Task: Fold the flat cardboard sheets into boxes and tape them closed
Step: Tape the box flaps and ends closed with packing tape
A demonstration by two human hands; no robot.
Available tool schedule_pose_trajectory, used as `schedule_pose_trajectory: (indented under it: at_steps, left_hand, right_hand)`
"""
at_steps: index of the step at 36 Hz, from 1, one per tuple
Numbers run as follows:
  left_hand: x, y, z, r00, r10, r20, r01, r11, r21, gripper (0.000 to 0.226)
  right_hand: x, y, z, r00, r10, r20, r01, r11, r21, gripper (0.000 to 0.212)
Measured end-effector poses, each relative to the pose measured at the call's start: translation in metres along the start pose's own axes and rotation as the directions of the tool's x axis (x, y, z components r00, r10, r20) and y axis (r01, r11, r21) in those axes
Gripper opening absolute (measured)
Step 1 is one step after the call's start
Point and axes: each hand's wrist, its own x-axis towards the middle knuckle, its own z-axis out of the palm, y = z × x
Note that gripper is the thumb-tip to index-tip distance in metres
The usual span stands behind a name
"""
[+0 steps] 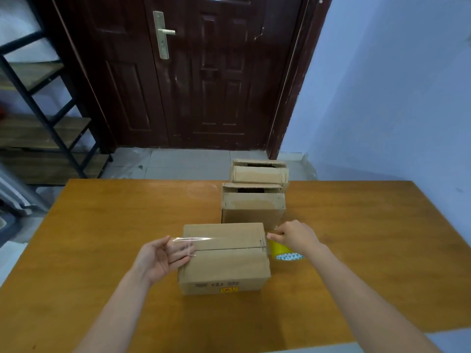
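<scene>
A closed cardboard box (224, 258) sits near the front middle of the wooden table (102, 225), its two top flaps meeting in a seam that runs left to right. A strip of clear tape (219, 239) stretches across the top just behind that seam. The left hand (163, 256) is at the box's left edge, palm up and fingers fairly straight, with the tape's free end lying over the fingertips (187, 250). The right hand (295, 236) is just past the box's right edge, fingers curled round the yellowish tape roll (285, 250) — thumb and forefinger pinched near where the strip leaves it. Behind stand two more boxes (252, 207), one after the other, both gaping at the top.
</scene>
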Motion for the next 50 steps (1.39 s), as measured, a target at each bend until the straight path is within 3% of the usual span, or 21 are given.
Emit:
schedule_pose_trajectory:
  at_steps: [9, 12, 15, 21, 25, 29, 32, 38, 41, 47, 50]
  left_hand:
    - [-0.001, 0.0, 0.002, 1.0, 0.019, -0.024, -0.02, 1.0, -0.024, 0.023]
    - [-0.009, 0.006, 0.001, 0.982, 0.139, -0.125, -0.107, 0.967, 0.23, 0.017]
    - [-0.016, 0.012, -0.002, 0.945, 0.294, -0.144, -0.183, 0.84, 0.51, 0.017]
    - [-0.022, 0.013, 0.001, 0.916, 0.373, -0.144, -0.185, 0.715, 0.674, 0.014]
    - [-0.01, 0.003, -0.005, 0.9, 0.376, -0.222, -0.149, 0.742, 0.654, 0.013]
    - [0.005, -0.018, -0.003, 0.912, 0.257, -0.318, -0.044, 0.836, 0.548, 0.019]
    - [0.012, -0.022, 0.006, 0.897, 0.251, -0.364, -0.026, 0.851, 0.524, 0.022]
    - [0.026, -0.009, 0.009, 0.897, 0.094, -0.433, 0.148, 0.858, 0.492, 0.057]
    - [0.029, -0.015, 0.014, 0.888, 0.025, -0.46, 0.22, 0.854, 0.471, 0.029]
    - [0.034, -0.03, 0.02, 0.862, 0.078, -0.501, 0.192, 0.864, 0.465, 0.024]
    - [0.052, -0.025, 0.009, 0.861, 0.181, -0.475, 0.14, 0.814, 0.564, 0.049]
  right_hand:
    - [0.008, 0.0, 0.018, 1.0, -0.012, 0.025, 0.016, 0.99, -0.143, 0.044]
    - [0.008, 0.002, 0.022, 1.0, -0.026, -0.001, 0.025, 0.986, -0.165, 0.054]
    - [0.01, 0.004, 0.029, 0.999, -0.033, -0.026, 0.029, 0.987, -0.158, 0.055]
    - [0.012, 0.004, 0.033, 1.0, -0.002, 0.001, 0.002, 0.989, -0.146, 0.056]
    - [0.012, 0.003, 0.033, 1.0, 0.011, 0.004, -0.01, 0.994, -0.112, 0.055]
    - [0.006, -0.002, 0.03, 1.0, 0.013, 0.016, -0.012, 0.996, -0.087, 0.04]
    - [0.004, -0.005, 0.028, 0.999, 0.033, -0.003, -0.033, 0.998, -0.058, 0.045]
    - [0.005, -0.004, 0.04, 0.995, 0.082, -0.058, -0.079, 0.995, 0.053, 0.044]
    - [0.001, -0.006, 0.045, 0.992, 0.117, -0.05, -0.112, 0.989, 0.097, 0.041]
    - [-0.01, -0.012, 0.048, 0.984, 0.171, -0.049, -0.162, 0.974, 0.158, 0.045]
    - [-0.02, -0.013, 0.054, 0.981, 0.19, -0.031, -0.177, 0.953, 0.245, 0.049]
